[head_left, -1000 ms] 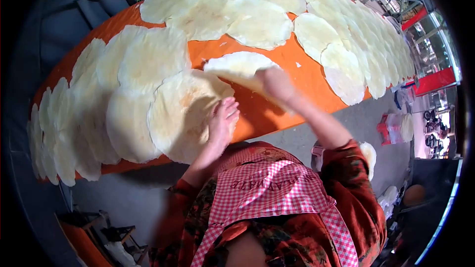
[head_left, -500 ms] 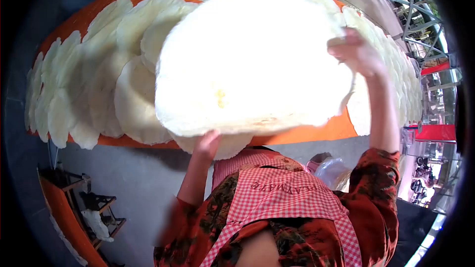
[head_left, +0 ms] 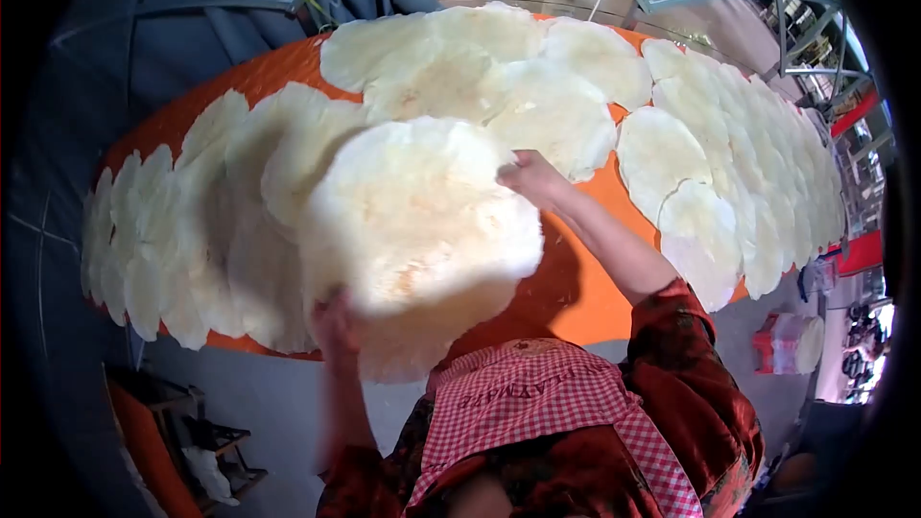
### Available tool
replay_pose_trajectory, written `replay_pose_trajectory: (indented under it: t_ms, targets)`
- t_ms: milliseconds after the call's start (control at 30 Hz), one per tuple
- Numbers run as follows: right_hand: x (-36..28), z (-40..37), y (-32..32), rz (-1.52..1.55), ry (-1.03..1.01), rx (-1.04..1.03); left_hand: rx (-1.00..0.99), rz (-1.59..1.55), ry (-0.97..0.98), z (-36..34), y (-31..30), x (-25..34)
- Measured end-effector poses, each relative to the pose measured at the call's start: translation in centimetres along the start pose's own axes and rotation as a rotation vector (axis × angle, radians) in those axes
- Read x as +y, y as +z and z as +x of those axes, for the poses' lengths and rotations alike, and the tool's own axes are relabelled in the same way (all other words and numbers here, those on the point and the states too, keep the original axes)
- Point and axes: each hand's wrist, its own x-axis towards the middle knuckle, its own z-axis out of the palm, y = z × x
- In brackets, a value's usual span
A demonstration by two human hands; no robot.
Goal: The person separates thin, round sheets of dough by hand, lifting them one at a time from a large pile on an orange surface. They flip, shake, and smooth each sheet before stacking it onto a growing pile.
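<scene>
Held in front of me is a thin, round, pale sheet, like a large flatbread, with a few brownish patches. My right hand pinches its upper right edge between thumb and fingers. At the lower left edge, my left hand is closed on the rim, somewhat blurred by motion. The sheet overlaps other round sheets lying beneath it, one of which hangs over the near table edge. More sheets overlap just beyond my right hand.
An orange table surface shows between overlapping rows of sheets on the left and right. A wooden stand is at the lower left, a red-and-white stool at the right. Dark cloth and metal bars stand beyond.
The held sheet has come lower and farther from the camera, no longer glaring white. My right hand has moved left and down with it; my left hand has shifted left and down.
</scene>
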Motion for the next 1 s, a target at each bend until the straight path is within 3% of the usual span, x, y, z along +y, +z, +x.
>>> replay_pose_trajectory:
  t_ms: [100,200,267,333,400,467,500,600,667,733,833,933,1000]
  targets:
    - [-0.6,3.5,-0.1,0.153,-0.004,0.033,0.010,0.156,-0.057,4.4,0.7,1.0]
    - [3.5,9.6,-1.9,0.098,-0.048,0.170,0.371,0.461,0.163,4.0,3.3,-0.4]
    - [7.5,14.9,-4.4,0.137,-0.039,0.330,0.303,0.597,0.440,3.1,-0.9,-4.0]
    - [9.0,18.4,-6.5,0.133,-0.031,0.438,0.145,0.512,0.412,-2.0,-1.1,-5.2]
    - [8.9,20.9,-7.8,0.160,0.036,0.445,0.211,0.510,0.270,-5.7,-4.0,-8.3]
    - [6.1,20.9,-8.1,0.394,0.227,0.417,0.411,0.603,0.032,-11.3,-0.3,-7.5]
    - [6.1,22.9,-8.3,0.460,0.316,0.374,0.448,0.573,-0.002,-13.1,0.8,-7.4]
    - [2.5,23.0,-6.6,0.639,0.334,0.442,0.502,0.496,-0.058,-15.3,2.0,-7.0]
    - [3.8,27.7,-7.2,0.325,0.143,0.342,0.480,0.478,-0.052,-15.4,1.8,-6.8]
    - [0.0,28.5,-7.0,0.090,-0.112,0.345,0.424,0.407,-0.009,-13.8,1.9,-6.0]
    - [-11.0,26.8,-6.8,-0.370,-0.605,0.326,0.324,0.268,0.020,-11.2,3.2,-5.0]
    - [-21.5,18.1,-2.8,-0.637,-0.877,0.210,0.191,0.104,0.007,-8.6,4.8,-4.5]
    - [-23.7,10.0,0.1,-0.857,-1.002,0.132,0.096,-0.047,-0.036,-7.2,6.4,-4.5]
